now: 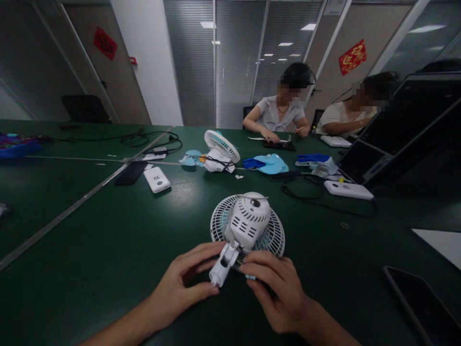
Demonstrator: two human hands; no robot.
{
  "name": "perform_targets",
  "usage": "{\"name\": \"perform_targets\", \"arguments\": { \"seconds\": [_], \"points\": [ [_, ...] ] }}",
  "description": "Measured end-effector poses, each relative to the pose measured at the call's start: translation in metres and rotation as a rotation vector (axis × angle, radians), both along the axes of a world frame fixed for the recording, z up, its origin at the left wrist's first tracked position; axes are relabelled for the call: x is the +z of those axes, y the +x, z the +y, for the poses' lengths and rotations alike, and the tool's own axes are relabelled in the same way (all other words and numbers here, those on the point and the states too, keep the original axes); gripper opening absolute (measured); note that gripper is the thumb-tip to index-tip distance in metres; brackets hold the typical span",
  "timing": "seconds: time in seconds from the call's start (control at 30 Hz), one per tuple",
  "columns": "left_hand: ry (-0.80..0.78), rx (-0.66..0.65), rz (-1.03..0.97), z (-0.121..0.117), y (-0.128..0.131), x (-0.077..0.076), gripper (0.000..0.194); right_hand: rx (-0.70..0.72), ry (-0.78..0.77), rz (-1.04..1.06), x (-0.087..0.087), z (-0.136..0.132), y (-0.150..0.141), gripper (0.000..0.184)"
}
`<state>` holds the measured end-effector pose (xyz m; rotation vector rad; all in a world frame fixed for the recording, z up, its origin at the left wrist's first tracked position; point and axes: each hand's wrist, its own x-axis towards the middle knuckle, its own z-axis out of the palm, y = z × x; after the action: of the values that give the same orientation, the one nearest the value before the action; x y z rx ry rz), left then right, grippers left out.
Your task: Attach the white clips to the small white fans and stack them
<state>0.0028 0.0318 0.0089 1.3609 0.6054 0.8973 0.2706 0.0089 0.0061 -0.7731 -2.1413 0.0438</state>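
A small white electric fan [250, 218] lies grille-down on the green table in front of me, its vented motor housing facing up. Its jointed neck [224, 264] points toward me. My left hand [187, 276] grips that neck, thumb at the lower end and fingers farther up its side. Between the thumb and fingers of my right hand [275, 288] is a small light-blue piece [250, 277], mostly covered, so its kind is not clear. The right fingertips are close beside the neck, by the grille's near edge. Light-blue blades show through the grille.
Farther back stand a second white fan [218, 154], light-blue fan blades [273, 164] and a white power bank [157, 180]. Another power bank [348, 190] and cables lie right. A phone [425, 302] is near right. Two people sit across the table [108, 240].
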Motion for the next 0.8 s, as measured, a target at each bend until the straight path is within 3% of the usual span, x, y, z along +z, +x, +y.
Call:
{"name": "perform_targets", "arguments": {
  "seconds": [0.2,0.43,0.53,0.67,0.8],
  "points": [
    [-0.004,-0.011,0.058,0.001,-0.001,-0.002,0.053,-0.02,0.033,-0.041,0.001,0.003,-0.006,0.024],
    [0.093,0.045,0.147,0.001,-0.001,-0.003,0.051,-0.222,0.136,-0.006,-0.01,0.002,-0.012,0.015],
    [0.139,0.05,0.186,0.001,-0.002,0.0,0.051,-0.164,0.159,-0.015,-0.006,0.002,-0.01,0.019],
    [0.228,0.034,0.268,0.001,-0.003,0.002,0.051,-0.045,0.262,-0.175,0.007,0.002,-0.007,0.03],
    [0.269,0.035,0.293,-0.001,-0.003,0.0,0.055,-0.095,0.211,-0.117,0.009,0.004,-0.012,0.021]
  ]
}}
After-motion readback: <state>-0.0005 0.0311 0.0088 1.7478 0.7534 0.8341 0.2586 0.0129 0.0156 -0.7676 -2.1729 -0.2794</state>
